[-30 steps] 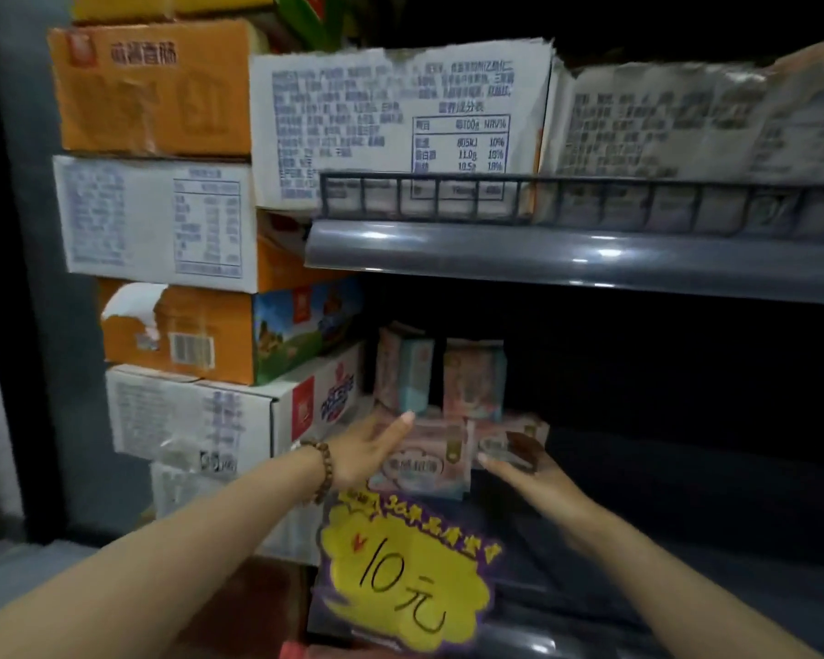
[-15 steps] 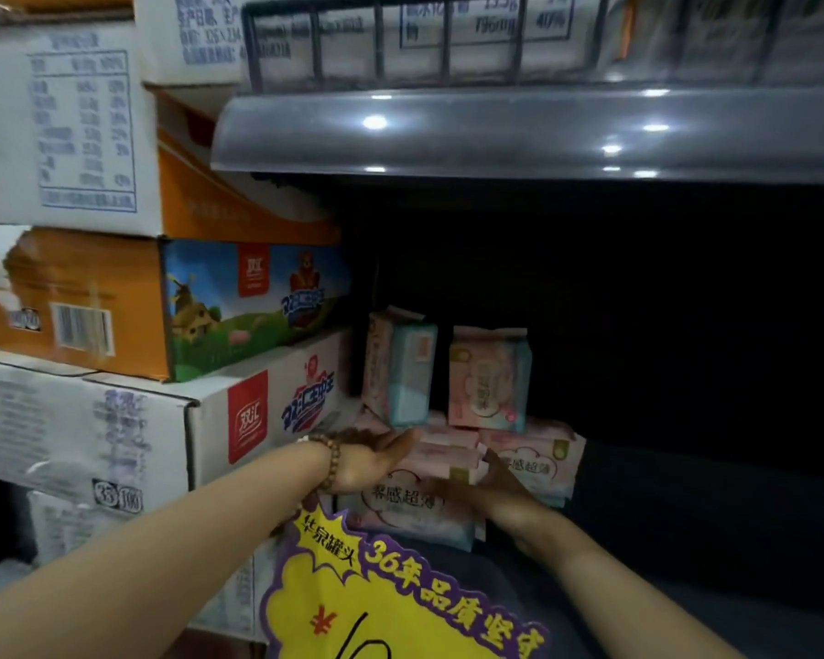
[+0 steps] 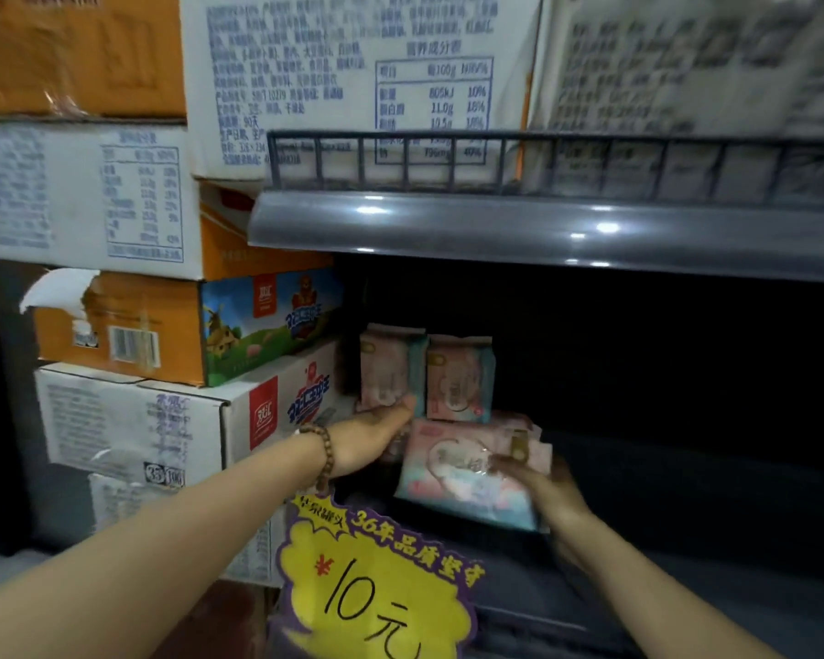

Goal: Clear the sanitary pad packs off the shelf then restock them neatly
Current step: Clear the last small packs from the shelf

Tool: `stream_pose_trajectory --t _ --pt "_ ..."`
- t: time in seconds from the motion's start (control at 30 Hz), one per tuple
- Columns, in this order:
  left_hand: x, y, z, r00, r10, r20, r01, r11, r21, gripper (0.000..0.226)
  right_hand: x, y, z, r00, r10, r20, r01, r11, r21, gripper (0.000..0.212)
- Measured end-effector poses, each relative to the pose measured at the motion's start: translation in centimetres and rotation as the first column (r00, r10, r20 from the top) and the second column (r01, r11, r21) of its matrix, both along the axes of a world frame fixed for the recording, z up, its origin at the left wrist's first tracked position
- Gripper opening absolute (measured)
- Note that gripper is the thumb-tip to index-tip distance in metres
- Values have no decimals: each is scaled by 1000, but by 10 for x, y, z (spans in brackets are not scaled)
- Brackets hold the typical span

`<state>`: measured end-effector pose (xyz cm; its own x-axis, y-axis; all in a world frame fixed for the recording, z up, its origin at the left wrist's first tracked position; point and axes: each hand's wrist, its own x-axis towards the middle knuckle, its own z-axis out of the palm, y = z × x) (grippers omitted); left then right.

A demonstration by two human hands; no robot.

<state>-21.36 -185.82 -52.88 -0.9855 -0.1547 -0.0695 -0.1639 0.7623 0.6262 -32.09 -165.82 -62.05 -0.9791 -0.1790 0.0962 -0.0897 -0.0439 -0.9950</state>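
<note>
Right hand [image 3: 543, 480] pinches right end of flat pink-blue plastic pad pack [image 3: 457, 473]; left hand [image 3: 369, 437] alongside, grip hidden. Probably light, squashy, slick: hold both ends.

Hands [image 3: 372, 437] [image 3: 545, 487] on pink pad packs [image 3: 462, 473]

Dark lower shelf [image 3: 686, 506]: pile of flat pad packs [image 3: 462, 478] just behind yellow price sign [image 3: 377, 577]; two upright packs [image 3: 457, 378] further behind sign.
</note>
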Motion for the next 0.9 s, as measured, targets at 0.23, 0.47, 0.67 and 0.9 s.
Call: stream_pose_trajectory --t 0.23,0.47,0.67,0.9 --pt "47 70 10 989 -50 -139 80 972 221 81 72 84 64 999 19 49 -14 995 -100 47" --pt "104 88 -5 993 -68 -97 115 746 656 92 169 102 84 960 264 96 -254 962 -103 57" --pt "179 71 -38 990 -101 -102 143 733 665 67 236 88 50 899 368 235 -346 929 -131 46" --pt "253 44 -120 993 -69 96 -13 741 672 51 294 56 -28 817 398 417 -392 914 -103 34"
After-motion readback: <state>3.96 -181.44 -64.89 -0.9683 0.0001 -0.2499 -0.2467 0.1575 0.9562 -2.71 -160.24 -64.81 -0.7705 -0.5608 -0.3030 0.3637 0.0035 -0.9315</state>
